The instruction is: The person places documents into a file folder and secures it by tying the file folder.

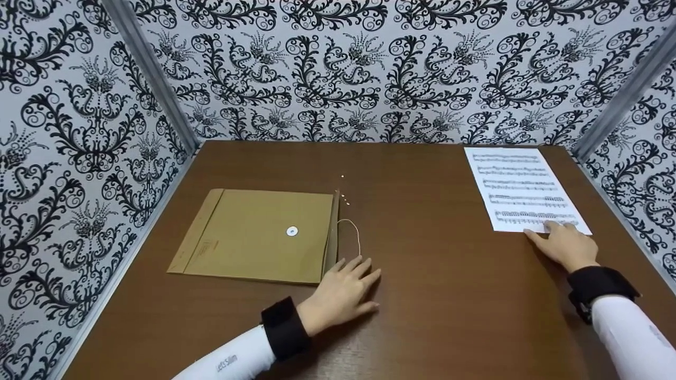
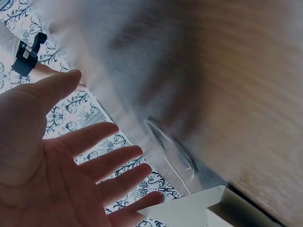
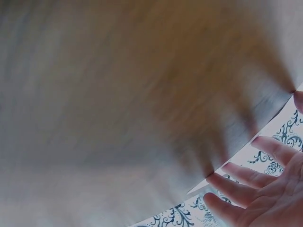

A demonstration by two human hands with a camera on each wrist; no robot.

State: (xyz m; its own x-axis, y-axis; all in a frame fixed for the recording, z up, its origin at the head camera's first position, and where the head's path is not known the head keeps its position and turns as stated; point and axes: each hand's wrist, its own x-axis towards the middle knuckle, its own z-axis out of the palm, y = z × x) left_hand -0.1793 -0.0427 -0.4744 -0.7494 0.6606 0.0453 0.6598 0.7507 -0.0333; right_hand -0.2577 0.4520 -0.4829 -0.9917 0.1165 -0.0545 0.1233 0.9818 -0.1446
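Note:
A brown kraft string-tie envelope (image 1: 253,248) lies flat on the left, its opening toward the right. On it sits a round white button (image 1: 292,231), and a thin string (image 1: 358,235) curls out from the open side. My left hand (image 1: 338,298) is at the envelope's near right corner, fingers spread and straight; the left wrist view shows its palm with nothing in it, beside the envelope's edge (image 2: 189,207). A sheet of printed music (image 1: 520,182) lies at the far right. My right hand (image 1: 570,248) rests its fingertips on the sheet's near edge, fingers extended.
The brown wooden table (image 1: 422,295) runs back to a wall (image 1: 343,68) with a black-and-white scroll pattern. More patterned panels stand on the left and right. A few small white specks (image 1: 346,200) lie near the envelope's opening.

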